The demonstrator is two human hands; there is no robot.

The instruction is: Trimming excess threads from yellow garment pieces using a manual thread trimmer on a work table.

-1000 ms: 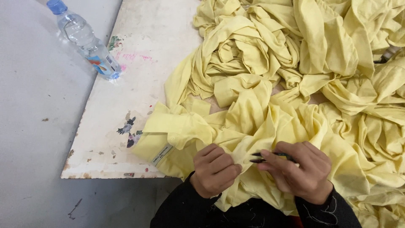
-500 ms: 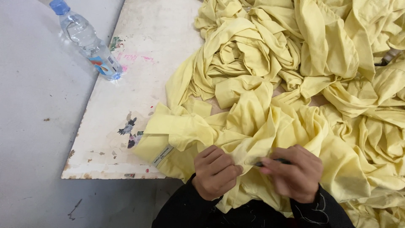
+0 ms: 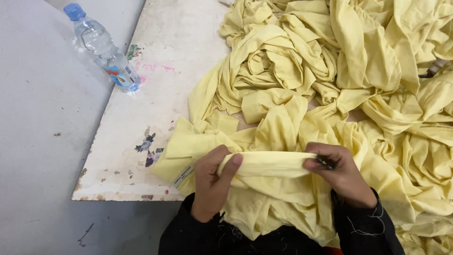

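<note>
Two bare hands held one yellow garment stretched between them at about six o'clock in the view from the head. The left hand was clamped on the left end of a folded band of the cloth, thumb on top and fingers curled beneath. The right hand, at about five o'clock, was pinched shut on the other end, and a small dark tool showed between its fingers; what kind of tool it was could not be told. Both wrists wore black sleeves, flecked with loose threads.

The garment hung over the near edge of a worn white board, which bore paint spots and chipped corners. A small white label stuck out of the cloth just left of the left hand. Behind the hands, from twelve to three o'clock, lay a big heap of rumpled yellow cloth, touching the held piece. A clear plastic water bottle with a blue cap lay tilted at about ten o'clock, across the board's left edge, well apart from the hands. Grey floor filled the left side.
</note>
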